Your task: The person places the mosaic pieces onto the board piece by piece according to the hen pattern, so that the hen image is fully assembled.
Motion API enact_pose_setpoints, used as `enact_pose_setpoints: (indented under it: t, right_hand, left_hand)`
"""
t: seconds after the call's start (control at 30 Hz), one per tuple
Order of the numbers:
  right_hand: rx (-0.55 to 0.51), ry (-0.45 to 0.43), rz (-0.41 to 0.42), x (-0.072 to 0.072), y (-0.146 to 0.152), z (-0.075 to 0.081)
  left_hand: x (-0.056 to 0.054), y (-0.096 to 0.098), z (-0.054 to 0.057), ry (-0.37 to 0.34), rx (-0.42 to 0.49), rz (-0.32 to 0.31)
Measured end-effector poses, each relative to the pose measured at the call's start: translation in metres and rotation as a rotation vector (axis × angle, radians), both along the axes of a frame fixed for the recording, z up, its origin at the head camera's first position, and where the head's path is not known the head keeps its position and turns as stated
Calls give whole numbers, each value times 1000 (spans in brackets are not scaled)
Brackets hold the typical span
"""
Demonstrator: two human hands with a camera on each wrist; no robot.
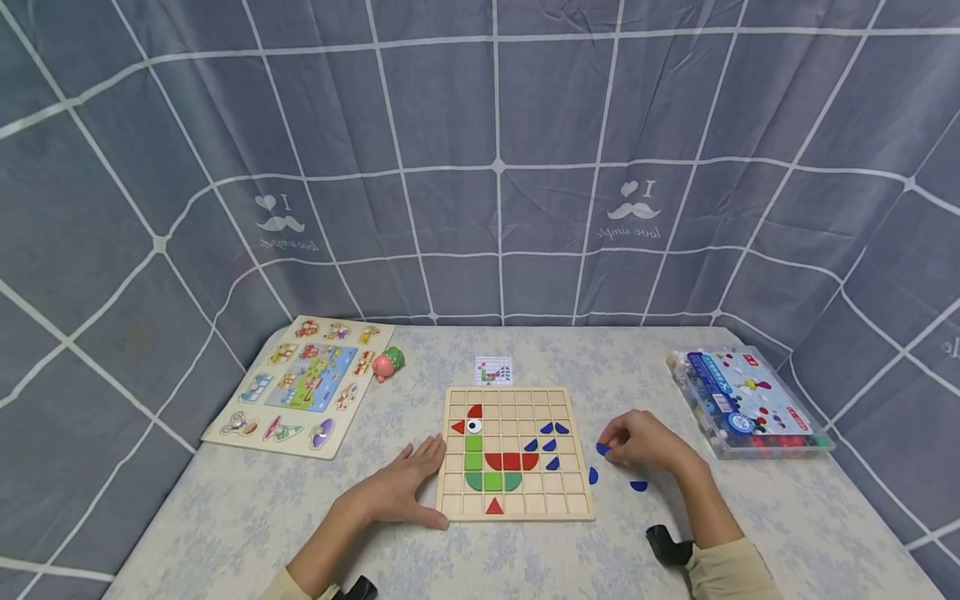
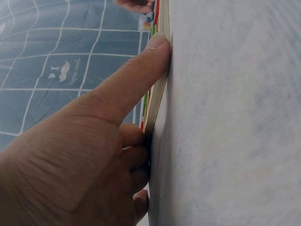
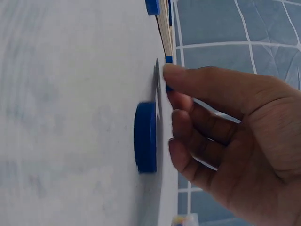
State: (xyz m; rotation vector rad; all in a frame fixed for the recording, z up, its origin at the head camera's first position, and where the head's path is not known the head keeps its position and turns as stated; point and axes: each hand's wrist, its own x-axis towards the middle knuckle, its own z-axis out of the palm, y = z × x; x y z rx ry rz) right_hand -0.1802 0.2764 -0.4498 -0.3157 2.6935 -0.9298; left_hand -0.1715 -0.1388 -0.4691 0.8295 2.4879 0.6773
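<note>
A wooden grid board lies on the table with red, green and blue shapes set in its squares, forming a bird-like figure with a white eye piece. My left hand rests at the board's left edge, fingers straight and thumb along the near corner. Right of the board, my right hand pinches a blue half-round piece between thumb and fingers. Two more blue half-round pieces lie on the table close by, one piece at the board's right edge and another piece nearer me.
A small pattern card lies behind the board. To the left are a wooden picture puzzle and a pink-and-green toy. A clear plastic bead case stands at the right. A grey tiled-pattern curtain hangs behind the table.
</note>
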Motion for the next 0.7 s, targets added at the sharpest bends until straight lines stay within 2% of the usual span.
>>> enact_pose_setpoints:
  t: [0.1, 0.33, 0.5, 0.7]
  right_hand:
    - [2, 12, -3, -1, -12, 4]
    - [-5, 26, 50, -3, -41, 7]
    - [8, 47, 24, -7, -53, 6]
    - [10, 43, -23, -10, -58, 4]
  left_hand:
    - [-1, 0, 1, -3, 2, 3]
    - [-1, -1, 0, -23, -3, 11]
    - [0, 0, 0, -27, 2, 10]
    - [1, -1, 0, 0, -7, 4]
